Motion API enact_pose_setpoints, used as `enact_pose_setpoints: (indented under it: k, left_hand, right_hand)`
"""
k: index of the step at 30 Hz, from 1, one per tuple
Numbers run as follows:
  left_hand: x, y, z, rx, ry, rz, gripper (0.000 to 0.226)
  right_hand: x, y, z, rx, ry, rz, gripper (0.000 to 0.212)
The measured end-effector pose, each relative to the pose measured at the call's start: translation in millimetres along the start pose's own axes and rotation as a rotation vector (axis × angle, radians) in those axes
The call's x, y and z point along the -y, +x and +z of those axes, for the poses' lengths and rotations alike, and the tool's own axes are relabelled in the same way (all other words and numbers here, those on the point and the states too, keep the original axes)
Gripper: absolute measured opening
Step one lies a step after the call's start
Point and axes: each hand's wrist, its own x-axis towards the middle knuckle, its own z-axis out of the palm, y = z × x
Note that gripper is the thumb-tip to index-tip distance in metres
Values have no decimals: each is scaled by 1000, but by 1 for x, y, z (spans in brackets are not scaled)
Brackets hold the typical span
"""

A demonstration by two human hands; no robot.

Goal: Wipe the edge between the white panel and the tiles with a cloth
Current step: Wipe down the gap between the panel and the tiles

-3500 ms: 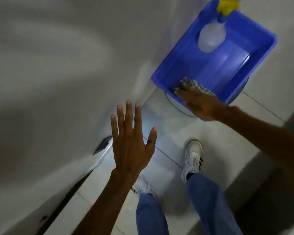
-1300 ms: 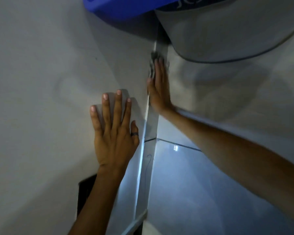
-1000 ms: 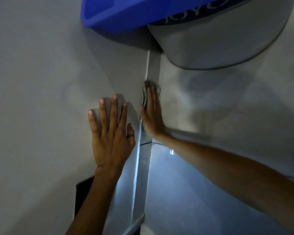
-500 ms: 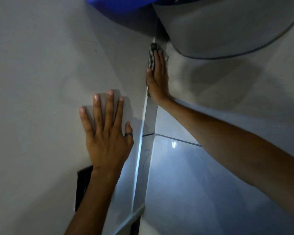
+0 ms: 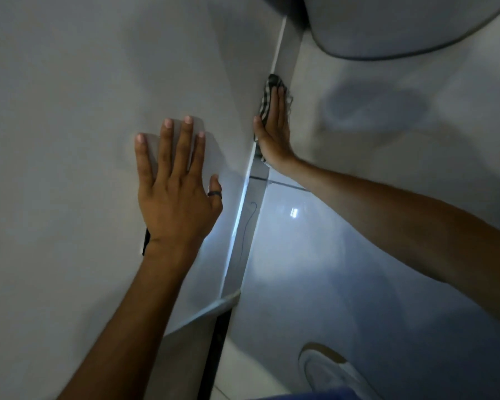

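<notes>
A white panel (image 5: pixel 78 116) fills the left of the head view. Glossy tiles (image 5: pixel 315 255) cover the right, and a narrow edge strip (image 5: pixel 244 223) runs between them. My left hand (image 5: pixel 175 194) lies flat on the panel, fingers spread, a dark ring on the thumb. My right hand (image 5: pixel 273 131) presses a checked cloth (image 5: pixel 267 95) flat against the edge strip, fingers straight and pointing up. Only the cloth's top and left border show past the fingers.
A grey rounded body (image 5: pixel 401 24) with a dark rim hangs at the top right. A dark gap (image 5: pixel 214 359) opens below the panel's lower edge. A white shoe (image 5: pixel 329 373) stands at the bottom right on the floor.
My right hand has slid the cloth down the edge strip, away from the grey rounded body. The blue bin has left the view. My left hand stays flat on the panel.
</notes>
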Motion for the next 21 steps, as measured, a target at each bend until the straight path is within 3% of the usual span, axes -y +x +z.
enact_pose_setpoints:
  k: [9,14,17,21]
  left_hand:
    - [26,-40,3,-61,8,27,73]
    - [24,-43,7,-77,4,27,74]
    - [24,-44,10,-82,14,25,73]
    - [23,-44,12,-91,32,24,71]
  right_hand:
    - [-12,-153,46,166,-25,50,87]
    - [-41,-299,77,546,-60,87,96]
    - [-55,-364,84,767,-21,17,89]
    - [-49,-331,81,657,-8,28,84]
